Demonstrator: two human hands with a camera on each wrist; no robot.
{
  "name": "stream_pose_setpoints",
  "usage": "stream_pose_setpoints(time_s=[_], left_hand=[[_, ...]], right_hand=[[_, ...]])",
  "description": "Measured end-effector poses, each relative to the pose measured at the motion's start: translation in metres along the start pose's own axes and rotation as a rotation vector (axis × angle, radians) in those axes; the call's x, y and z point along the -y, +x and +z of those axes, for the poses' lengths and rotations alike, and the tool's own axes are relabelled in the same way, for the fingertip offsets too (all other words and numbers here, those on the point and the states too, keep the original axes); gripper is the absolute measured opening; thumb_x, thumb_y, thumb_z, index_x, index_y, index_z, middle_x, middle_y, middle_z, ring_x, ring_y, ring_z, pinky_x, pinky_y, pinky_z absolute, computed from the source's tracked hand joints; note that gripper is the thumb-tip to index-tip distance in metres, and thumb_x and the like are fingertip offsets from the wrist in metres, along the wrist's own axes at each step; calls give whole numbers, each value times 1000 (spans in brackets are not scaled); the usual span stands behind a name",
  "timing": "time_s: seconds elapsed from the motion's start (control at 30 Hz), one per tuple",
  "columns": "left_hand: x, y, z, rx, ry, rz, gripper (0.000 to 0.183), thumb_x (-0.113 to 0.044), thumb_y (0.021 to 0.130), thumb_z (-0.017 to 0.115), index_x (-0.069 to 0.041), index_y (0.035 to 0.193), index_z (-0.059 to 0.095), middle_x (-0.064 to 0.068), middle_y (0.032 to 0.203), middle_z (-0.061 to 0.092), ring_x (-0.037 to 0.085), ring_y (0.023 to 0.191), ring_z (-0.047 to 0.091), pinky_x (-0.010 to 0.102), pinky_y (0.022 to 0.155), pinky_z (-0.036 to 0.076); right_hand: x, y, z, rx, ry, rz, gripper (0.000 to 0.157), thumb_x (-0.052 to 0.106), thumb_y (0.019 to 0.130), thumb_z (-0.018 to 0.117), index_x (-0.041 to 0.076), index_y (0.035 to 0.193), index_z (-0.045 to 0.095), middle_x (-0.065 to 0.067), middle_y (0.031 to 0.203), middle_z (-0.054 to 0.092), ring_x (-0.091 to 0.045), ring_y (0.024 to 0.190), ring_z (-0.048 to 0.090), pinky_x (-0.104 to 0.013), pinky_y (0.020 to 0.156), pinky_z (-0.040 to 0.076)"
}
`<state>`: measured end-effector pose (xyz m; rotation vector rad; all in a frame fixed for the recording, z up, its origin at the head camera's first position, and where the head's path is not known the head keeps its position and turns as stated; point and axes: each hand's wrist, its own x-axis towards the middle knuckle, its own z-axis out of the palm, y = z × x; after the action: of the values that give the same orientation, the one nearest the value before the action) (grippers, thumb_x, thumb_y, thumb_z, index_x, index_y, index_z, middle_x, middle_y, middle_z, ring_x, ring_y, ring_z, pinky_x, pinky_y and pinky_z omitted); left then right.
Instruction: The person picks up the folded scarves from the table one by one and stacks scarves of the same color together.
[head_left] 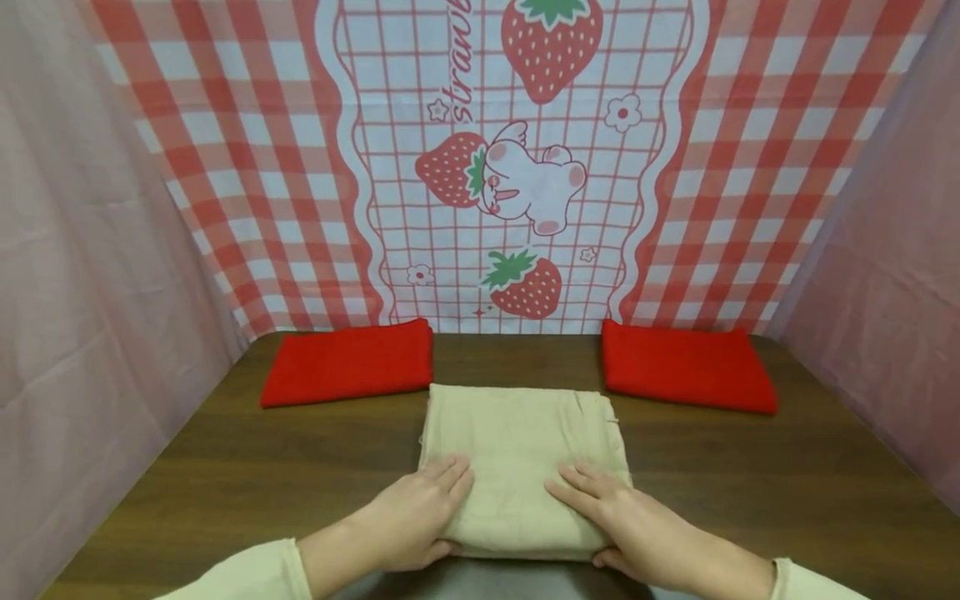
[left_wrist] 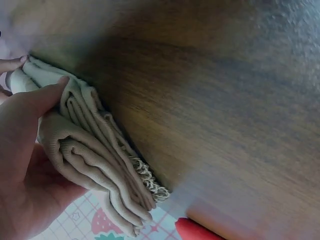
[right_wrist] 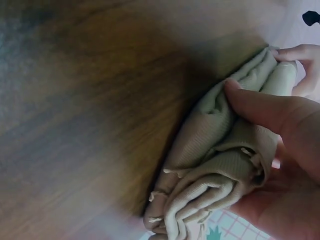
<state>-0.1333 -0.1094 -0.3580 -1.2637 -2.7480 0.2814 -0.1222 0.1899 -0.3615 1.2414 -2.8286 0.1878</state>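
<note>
A folded cream cloth, several layers thick, lies on the table in front of me. My left hand rests over its left side, fingers straight on the top layer. My right hand rests in the same way over the right side. Each thumb touches the edge of the layers near a front corner. In the left wrist view, the stacked folds of the cloth show below the thumb, with loose looped threads at the far end. Short thread ends stick out of the cloth in the right wrist view.
A folded red cloth lies at the back left of the brown wooden table. Another folded red cloth lies at the back right. Behind them hangs a red-checked strawberry-print curtain, with pale pink drapes at both sides.
</note>
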Motion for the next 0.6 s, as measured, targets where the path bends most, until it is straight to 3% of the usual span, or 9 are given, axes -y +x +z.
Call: stream_pose_setpoints(time_s=[0.3,0.43,0.6], left_hand=[[1,1,-5,19,-60,-13,76,-45,81,73,-1,138,48,15,143,51,27,133,50,36,104,48],[3,-1,-7,24,-28,-12,77,-47,80,73,0,136,50,15,141,53,27,131,52,36,103,49],[4,5,-4,13,-57,19,76,-46,80,74,1,135,50,15,139,55,28,130,52,35,102,50]], right_hand=[[4,-1,-5,22,-15,3,85,26,73,83,14,145,42,-18,145,48,-39,130,49,-47,93,53],[8,2,-4,29,-2,3,86,21,72,84,13,146,41,-18,146,46,-39,132,47,-47,95,52],[5,-2,-7,78,27,21,89,15,71,84,15,147,39,-18,149,44,-40,134,45,-46,94,53]])
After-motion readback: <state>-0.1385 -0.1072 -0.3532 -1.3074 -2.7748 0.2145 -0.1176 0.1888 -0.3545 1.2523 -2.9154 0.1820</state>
